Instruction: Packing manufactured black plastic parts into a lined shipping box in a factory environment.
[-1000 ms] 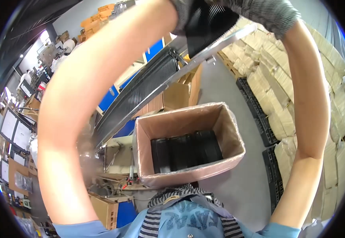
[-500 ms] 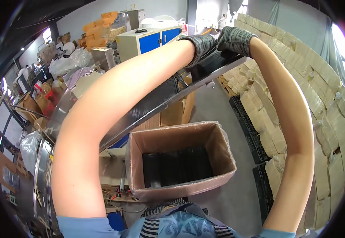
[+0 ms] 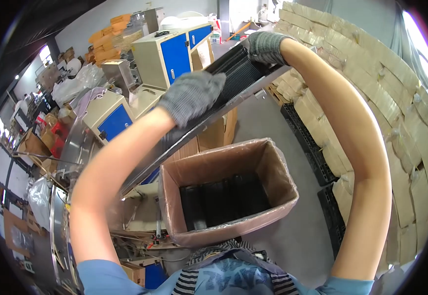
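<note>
overhead, gloved hands: left hand (image 3: 191, 96) and right hand (image 3: 265, 46) apart, clamped on black ribbed strip stack (image 3: 233, 73) along sloped metal chute (image 3: 199, 130); open carton (image 3: 228, 231) below.

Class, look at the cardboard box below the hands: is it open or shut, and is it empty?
Open, not empty. The box has no lid or flaps over its top, and black parts lie across its bottom.

Busy workshop – grey concrete floor (image 3: 278, 123), flattened cardboard stacks (image 3: 371, 83) on black pallets (image 3: 317, 152) along the right, blue-and-cream cabinets (image 3: 174, 54) behind – bright daylight from windows (image 3: 44, 53).
</note>
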Tool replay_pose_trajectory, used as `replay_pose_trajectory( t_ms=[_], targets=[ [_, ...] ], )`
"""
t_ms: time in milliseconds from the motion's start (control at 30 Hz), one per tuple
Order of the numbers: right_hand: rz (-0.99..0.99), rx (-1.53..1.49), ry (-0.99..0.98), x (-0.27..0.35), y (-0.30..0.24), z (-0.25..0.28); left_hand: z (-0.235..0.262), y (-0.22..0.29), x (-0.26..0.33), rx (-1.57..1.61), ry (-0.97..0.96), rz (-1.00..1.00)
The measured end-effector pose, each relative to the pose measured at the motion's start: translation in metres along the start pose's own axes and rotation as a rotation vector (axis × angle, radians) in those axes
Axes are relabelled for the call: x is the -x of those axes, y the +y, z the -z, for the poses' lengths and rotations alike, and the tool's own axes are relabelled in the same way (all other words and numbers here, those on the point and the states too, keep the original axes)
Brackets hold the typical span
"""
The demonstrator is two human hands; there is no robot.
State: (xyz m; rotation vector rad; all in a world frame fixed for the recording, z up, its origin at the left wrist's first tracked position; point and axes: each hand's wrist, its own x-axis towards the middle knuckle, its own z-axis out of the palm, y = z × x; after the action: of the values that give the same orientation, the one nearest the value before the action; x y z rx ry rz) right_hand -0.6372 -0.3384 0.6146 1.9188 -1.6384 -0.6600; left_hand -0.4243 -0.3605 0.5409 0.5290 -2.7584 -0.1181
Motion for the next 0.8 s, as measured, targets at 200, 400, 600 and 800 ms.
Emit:
replay_pose_trajectory(
  t_ms=[200,400,600,800],
  targets=[
    [-0.452,-0.303,0.331,0.007,-0.03,0.026,-0.043,0.0,0.062,0.137,0.274,0.043],
    [-0.547,-0.705,0.766,0.134,-0.084,-0.065,-0.157,0.012,0.116,0.062,0.559,-0.523],
    [-0.635,-0.982,0.407,0.21,-0.209,-0.238,-0.45,-0.029,0.169,0.147,-0.405,0.151],
    [-1.355,-1.304,0.135,0.342,-0.337,-0.327,-0.619,-0.005,0.214,0.228,-0.841,0.014]
  ],
)
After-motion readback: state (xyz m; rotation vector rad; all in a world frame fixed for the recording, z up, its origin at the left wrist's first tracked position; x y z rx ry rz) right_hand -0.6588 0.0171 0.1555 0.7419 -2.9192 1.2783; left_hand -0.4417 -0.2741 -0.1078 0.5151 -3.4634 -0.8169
